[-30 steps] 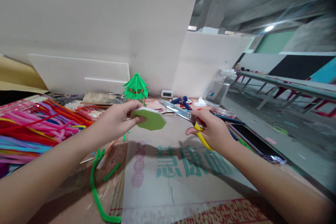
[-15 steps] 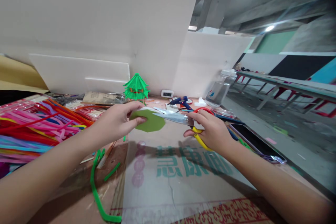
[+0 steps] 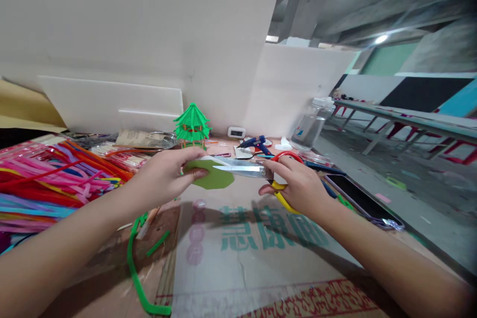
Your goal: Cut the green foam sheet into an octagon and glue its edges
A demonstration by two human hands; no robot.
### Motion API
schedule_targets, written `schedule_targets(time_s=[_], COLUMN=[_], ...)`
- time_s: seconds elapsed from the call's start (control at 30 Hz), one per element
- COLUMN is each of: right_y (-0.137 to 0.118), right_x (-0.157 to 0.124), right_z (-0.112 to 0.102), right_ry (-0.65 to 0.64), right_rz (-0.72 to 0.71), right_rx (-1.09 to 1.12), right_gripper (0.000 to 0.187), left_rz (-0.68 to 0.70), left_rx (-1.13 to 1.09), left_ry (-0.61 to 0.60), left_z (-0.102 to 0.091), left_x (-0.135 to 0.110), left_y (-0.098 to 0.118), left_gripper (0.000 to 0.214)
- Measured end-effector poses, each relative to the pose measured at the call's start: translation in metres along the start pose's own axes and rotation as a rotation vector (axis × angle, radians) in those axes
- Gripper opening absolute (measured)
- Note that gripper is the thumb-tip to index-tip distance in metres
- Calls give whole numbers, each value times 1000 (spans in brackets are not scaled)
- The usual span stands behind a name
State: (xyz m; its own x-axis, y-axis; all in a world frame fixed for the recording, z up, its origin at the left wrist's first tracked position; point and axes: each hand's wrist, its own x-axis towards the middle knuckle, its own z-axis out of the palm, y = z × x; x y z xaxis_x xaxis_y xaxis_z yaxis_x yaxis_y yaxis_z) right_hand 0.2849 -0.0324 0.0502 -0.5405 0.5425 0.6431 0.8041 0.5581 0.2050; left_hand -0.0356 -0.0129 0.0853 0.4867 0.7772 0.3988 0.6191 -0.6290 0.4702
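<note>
Ambient light is dim and cool; a lamp (image 3: 381, 39) at upper right flares in streaks. Soft shadows cross the cardboard (image 3: 212, 276), and the scissors (image 3: 248, 170) show glare. The right edge is blurred and stretched.

Viewed from my remote post, a person's bare left hand (image 3: 171, 174), with slim fingers (image 3: 192, 153) and thumb (image 3: 193, 177), meets a narrow, bare wrist (image 3: 143, 190) and a smooth, bare left forearm (image 3: 82, 231) broadening below and left of that hand. To the hand's right, I see a bare right hand (image 3: 296, 179) and tapering, bare right forearm (image 3: 372, 243), its lowest stretch blurred.
</note>
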Motion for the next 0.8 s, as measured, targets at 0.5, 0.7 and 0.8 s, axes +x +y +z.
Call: schedule_targets(time_s=[0.5,0.7,0.8], right_y=[1,0,2], right_x=[-2,0,1], right_z=[1,4,4], right_ry=[23,-7,19], right_rz=[-23,57,140], right_rx=[-29,122,172], right_gripper=[46,48,54], left_rz=[-17,-8,-10], left_rx=[-3,-81,-124], left_ry=[6,11,29], left_z=[2,4,4], left_x=[-1,2,4], left_y=[-5,-8,-10], left_gripper=[22,19,17])
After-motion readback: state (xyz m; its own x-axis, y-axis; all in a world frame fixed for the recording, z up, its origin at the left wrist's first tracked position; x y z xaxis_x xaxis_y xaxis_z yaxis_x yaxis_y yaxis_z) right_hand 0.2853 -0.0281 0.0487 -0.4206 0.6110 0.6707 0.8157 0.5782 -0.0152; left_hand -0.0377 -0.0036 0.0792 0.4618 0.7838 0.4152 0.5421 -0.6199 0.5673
